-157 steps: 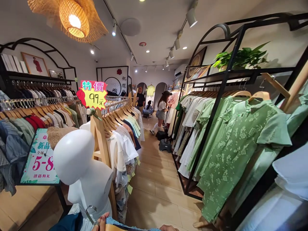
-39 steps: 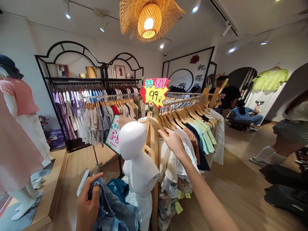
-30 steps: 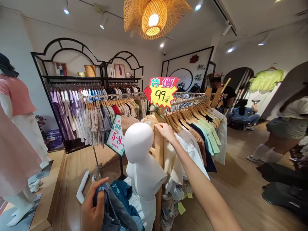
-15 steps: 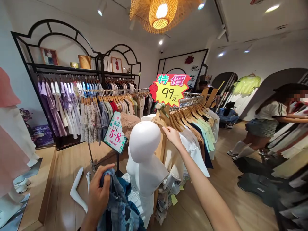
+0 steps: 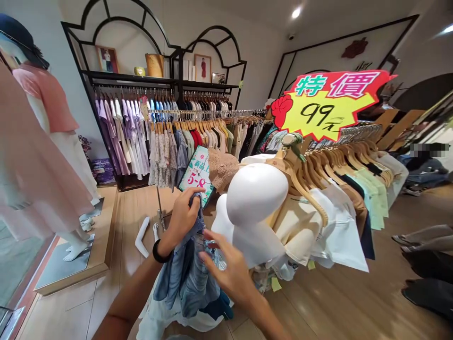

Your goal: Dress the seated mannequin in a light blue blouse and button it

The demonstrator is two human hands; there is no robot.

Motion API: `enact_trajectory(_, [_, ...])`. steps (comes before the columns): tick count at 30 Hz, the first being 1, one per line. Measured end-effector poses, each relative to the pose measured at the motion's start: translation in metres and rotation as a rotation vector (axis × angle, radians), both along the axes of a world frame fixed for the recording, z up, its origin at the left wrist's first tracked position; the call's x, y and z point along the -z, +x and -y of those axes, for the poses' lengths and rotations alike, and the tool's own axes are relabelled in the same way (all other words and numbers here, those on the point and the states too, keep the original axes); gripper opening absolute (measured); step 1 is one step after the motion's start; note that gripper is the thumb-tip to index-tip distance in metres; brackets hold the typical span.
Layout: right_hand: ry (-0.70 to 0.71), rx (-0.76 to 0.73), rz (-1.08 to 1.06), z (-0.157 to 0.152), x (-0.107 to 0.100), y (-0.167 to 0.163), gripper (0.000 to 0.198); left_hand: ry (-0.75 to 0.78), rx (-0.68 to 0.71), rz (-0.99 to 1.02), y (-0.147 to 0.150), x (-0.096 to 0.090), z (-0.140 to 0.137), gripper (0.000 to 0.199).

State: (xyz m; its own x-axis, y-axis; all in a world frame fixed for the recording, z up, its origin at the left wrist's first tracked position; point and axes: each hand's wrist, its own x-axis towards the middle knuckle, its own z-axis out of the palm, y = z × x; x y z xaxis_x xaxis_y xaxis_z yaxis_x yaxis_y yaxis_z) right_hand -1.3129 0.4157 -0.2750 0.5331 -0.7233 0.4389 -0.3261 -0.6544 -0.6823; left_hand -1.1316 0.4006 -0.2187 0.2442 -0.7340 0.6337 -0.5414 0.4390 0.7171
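My left hand (image 5: 186, 213) is closed on the top of a blue denim garment (image 5: 187, 274), which hangs down in folds; its exact kind is hard to make out. Close to its right side is my right hand (image 5: 230, 267), fingers apart and nothing gripped. Whether those fingertips touch the cloth I cannot tell. A white, armless mannequin (image 5: 256, 196) stands just beyond, tilted in view. Behind the denim are white cloth (image 5: 152, 316) and a dark teal piece (image 5: 221, 307).
To the right is a clothes rack with pale tops (image 5: 339, 226) and a yellow price sign (image 5: 318, 113). Mannequin arms (image 5: 141, 238) lie on the wooden floor. Dressed mannequins stand on a low platform (image 5: 76, 278) at left. A person (image 5: 428, 165) is at far right.
My right hand has left the rack beside the mannequin's head and come down to the denim garment, its fingers spreading. My left hand keeps its hold. The view has turned left and moved closer.
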Motion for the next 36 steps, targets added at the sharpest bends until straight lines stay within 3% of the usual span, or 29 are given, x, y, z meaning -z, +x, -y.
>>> enact_trajectory(2, [0.102,-0.017,-0.043,-0.001,0.022,0.032,0.047,0.013,0.031,0.001,0.003,-0.004,0.004,0.03])
enact_trajectory(5, [0.144,-0.011,-0.089,0.021,0.033,0.051,0.029,0.067,0.084,-0.009,0.011,-0.006,0.011,0.031])
enact_trajectory(9, [0.131,-0.113,-0.115,0.032,0.024,0.04,0.027,0.148,0.131,-0.068,0.022,-0.002,0.023,0.031])
enact_trajectory(13, [0.292,-0.116,-0.05,0.021,0.014,0.024,0.035,0.222,0.158,-0.03,0.037,0.01,0.031,0.035])
enact_trajectory(17, [0.448,-0.098,0.09,0.014,0.002,0.014,0.037,0.277,0.204,0.151,0.049,0.028,0.032,0.045])
enact_trajectory(19, [0.503,-0.09,0.138,0.012,-0.006,0.01,0.039,0.287,0.316,0.214,0.049,0.033,0.029,0.049])
enact_trajectory(24, [0.59,-0.085,0.173,0.005,-0.02,0.003,0.042,0.466,0.876,0.246,0.031,0.033,0.019,0.038])
enact_trajectory(26, [0.616,-0.107,0.157,0.001,-0.022,-0.002,0.044,0.548,1.012,0.277,0.024,0.033,0.018,0.044])
enact_trajectory(32, [0.666,-0.115,0.107,-0.01,-0.027,-0.019,0.045,0.634,1.211,0.214,0.011,0.04,0.019,0.052])
enact_trajectory(36, [0.659,-0.061,0.092,-0.016,-0.027,-0.028,0.042,0.619,1.266,0.227,0.002,0.04,0.017,0.052])
